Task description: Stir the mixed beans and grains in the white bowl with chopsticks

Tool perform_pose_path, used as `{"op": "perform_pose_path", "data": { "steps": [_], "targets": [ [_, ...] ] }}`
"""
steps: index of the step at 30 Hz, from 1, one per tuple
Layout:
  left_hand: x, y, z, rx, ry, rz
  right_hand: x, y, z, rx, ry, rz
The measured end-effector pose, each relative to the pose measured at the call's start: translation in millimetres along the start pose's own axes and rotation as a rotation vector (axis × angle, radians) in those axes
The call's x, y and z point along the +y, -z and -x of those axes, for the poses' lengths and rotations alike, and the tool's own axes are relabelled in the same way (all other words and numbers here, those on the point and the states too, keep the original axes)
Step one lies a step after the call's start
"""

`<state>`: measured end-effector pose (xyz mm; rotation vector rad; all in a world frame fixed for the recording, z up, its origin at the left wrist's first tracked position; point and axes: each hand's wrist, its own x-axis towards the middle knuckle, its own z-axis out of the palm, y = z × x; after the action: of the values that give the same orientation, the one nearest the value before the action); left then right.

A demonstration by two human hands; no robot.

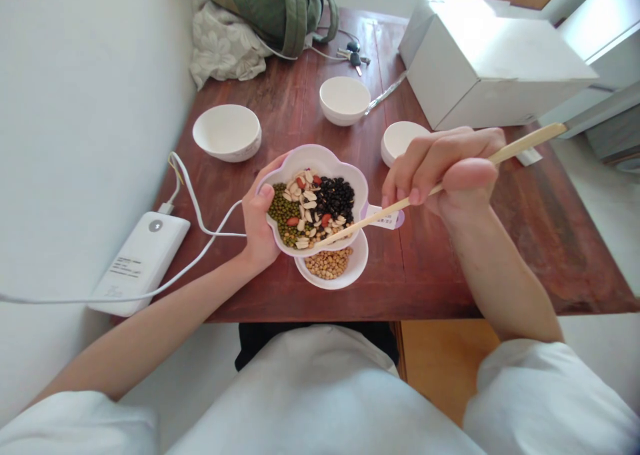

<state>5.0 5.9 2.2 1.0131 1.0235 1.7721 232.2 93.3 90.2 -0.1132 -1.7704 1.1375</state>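
My left hand [263,218] grips the left rim of a flower-shaped bowl [313,155], white with a pale purple edge. Inside it lie green mung beans [281,208], black beans [337,198] and peanut pieces [305,192], some with red skin. My right hand [445,172] is closed around wooden chopsticks [525,142], whose tips reach into the bowl's lower part. Whether one or two sticks are held is hard to see. Below the flower-shaped bowl, and partly hidden by it, a small white bowl [357,272] contains yellow soybeans [327,263].
White bowls stand behind: one on the left [227,132], one in the middle [345,98], one on the right [400,138] partly behind my right hand. A power bank [143,258] with a cable lies left. Keys [355,56], a green bag [273,8] and a white box [500,62] are farther back.
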Motion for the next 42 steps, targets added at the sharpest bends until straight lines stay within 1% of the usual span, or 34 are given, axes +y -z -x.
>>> {"op": "perform_pose_path", "data": {
  "steps": [2,4,7,9,12,13,15,19,21,26,28,31,36,42],
  "targets": [
    [-0.6,0.6,-0.2,0.006,0.01,-0.004,0.7,-2.3,5.8,0.13,-0.042,-0.018],
    [-1.1,1.3,-0.3,0.014,0.019,-0.032,5.1,-1.8,13.6,0.254,0.012,-0.099],
    [-2.4,2.2,-0.3,0.016,0.019,-0.063,18.6,8.9,26.4,0.319,0.001,-0.166],
    [-4.1,2.5,-0.2,0.016,0.011,-0.053,29.9,21.0,34.7,0.328,-0.023,-0.228],
    [-7.3,3.0,-0.3,0.01,-0.002,0.02,44.3,37.1,46.3,0.213,-0.116,-0.4],
    [-8.3,3.2,-0.4,0.006,-0.005,0.044,47.8,40.2,49.7,0.193,-0.154,-0.443],
    [-9.7,3.5,-0.4,-0.001,0.0,0.065,53.0,42.5,55.7,0.21,-0.189,-0.501],
    [-11.9,3.2,-0.7,0.022,0.0,0.058,57.8,40.9,63.0,0.22,-0.235,-0.554],
    [-13.5,2.9,-1.4,0.029,-0.014,0.073,57.4,41.3,64.9,0.23,-0.282,-0.563],
    [-17.4,1.5,-4.4,0.043,-0.038,0.162,52.7,41.7,68.2,0.404,-0.507,-0.512],
    [-17.6,0.6,-5.0,0.057,-0.018,0.21,52.7,38.6,69.3,0.431,-0.551,-0.492],
    [-16.3,-1.3,-5.1,0.05,0.0,0.241,55.2,31.3,70.4,0.435,-0.588,-0.489],
    [-13.4,-3.8,-4.5,0.018,-0.012,0.268,60.1,21.0,72.0,0.408,-0.634,-0.511],
    [-13.1,-2.9,-2.3,0.053,0.01,0.249,65.3,15.1,74.4,0.377,-0.69,-0.479]
  ]
}}
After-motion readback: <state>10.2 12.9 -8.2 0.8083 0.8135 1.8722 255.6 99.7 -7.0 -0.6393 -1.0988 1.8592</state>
